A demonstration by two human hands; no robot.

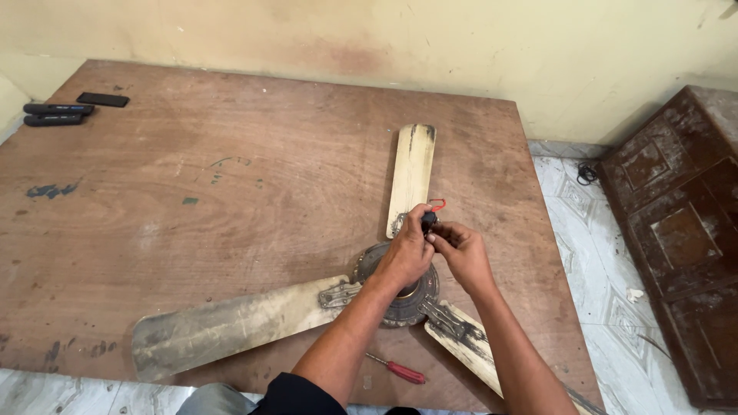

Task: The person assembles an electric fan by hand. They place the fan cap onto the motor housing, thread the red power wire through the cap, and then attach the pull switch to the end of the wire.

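An old cream ceiling fan [410, 174] with three dirty blades lies flat on a brown wooden board [192, 192]. Its round metal motor hub [400, 307] sits under my forearms. My left hand [406, 252] and my right hand [461, 250] meet just above the hub. Together they pinch a small black part [428, 221], from which a red wire loop [437, 204] sticks out. A red-handled screwdriver [398, 370] lies on the board near my left elbow.
A black phone [102, 99] and two dark bars [55, 114] lie at the board's far left corner. A dark carved wooden panel [676, 238] leans at the right on the tiled floor [600, 253]. A cream wall [461, 54] runs behind the board.
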